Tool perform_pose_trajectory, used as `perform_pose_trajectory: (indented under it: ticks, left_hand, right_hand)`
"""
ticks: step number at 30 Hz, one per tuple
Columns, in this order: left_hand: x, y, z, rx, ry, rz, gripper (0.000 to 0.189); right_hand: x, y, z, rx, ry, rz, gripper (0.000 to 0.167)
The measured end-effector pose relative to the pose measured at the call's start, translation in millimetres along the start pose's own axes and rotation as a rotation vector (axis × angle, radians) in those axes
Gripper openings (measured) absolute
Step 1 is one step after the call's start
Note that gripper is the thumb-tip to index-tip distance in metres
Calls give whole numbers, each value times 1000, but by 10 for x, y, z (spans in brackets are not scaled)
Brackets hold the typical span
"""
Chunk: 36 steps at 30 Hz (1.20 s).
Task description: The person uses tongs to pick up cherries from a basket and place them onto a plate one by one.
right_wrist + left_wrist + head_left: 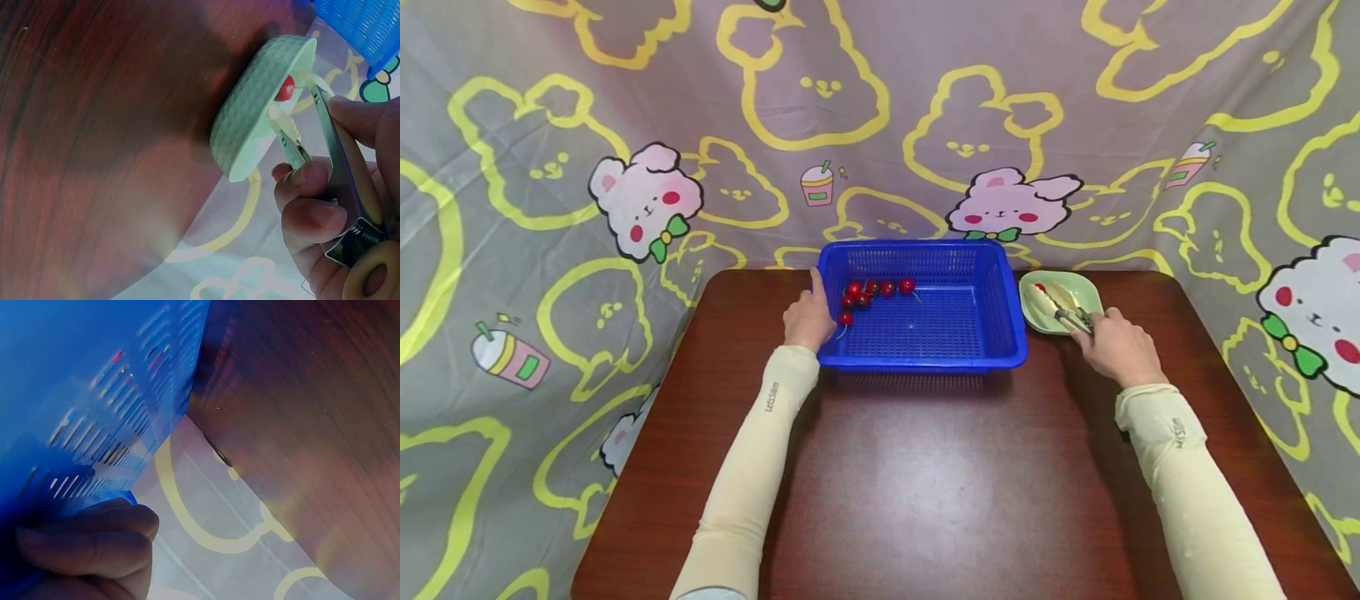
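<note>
At the left side of the blue basket [925, 362], my left hand [809, 320] grips the rim, with curled fingers [94, 550] showing against the basket wall. Several red cherries [888, 287] with stems lie on the basket's floor, gathered toward its back left. My right hand [1123, 347] holds metal tongs [340, 159] with cream tips, thumb on one arm and fingers on the other. The tips stand apart over the light green bowl [247, 109]. Inside that bowl, a red cherry [285, 89] shows near the tips.
Basket and bowl stand side by side near the back edge of the brown wooden table [910, 483]. Right behind that edge hangs a patterned cloth [880, 100], which also closes off both sides.
</note>
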<state>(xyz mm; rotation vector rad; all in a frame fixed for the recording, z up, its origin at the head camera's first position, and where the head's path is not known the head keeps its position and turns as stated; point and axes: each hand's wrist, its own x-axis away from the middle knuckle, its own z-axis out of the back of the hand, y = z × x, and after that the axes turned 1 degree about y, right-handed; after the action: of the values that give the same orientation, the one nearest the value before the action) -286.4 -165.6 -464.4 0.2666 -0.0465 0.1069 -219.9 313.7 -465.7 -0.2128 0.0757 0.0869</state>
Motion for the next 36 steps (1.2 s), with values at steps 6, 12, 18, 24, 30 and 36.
perform_pose_trajectory:
  ticks: [6,12,18,24,30,36]
  left_hand:
    - [-4,28,21,-3,0,-5,102]
    - [-6,40,28,0,4,-6,102]
    - [-14,33,28,-7,14,-15,102]
    - [-8,30,25,-2,9,-9,102]
    - [-3,28,18,2,4,-2,102]
    - [2,15,16,3,5,3,101]
  right_hand:
    - [17,-7,105,-14,1,-6,52]
    - [10,-46,230,-81,2,-12,57]
    - [16,-185,346,-172,21,23,57]
    - [35,-378,416,-211,31,73,55]
    - [28,-595,475,-225,11,121,51]
    - [-31,-781,465,-209,-26,151,52]
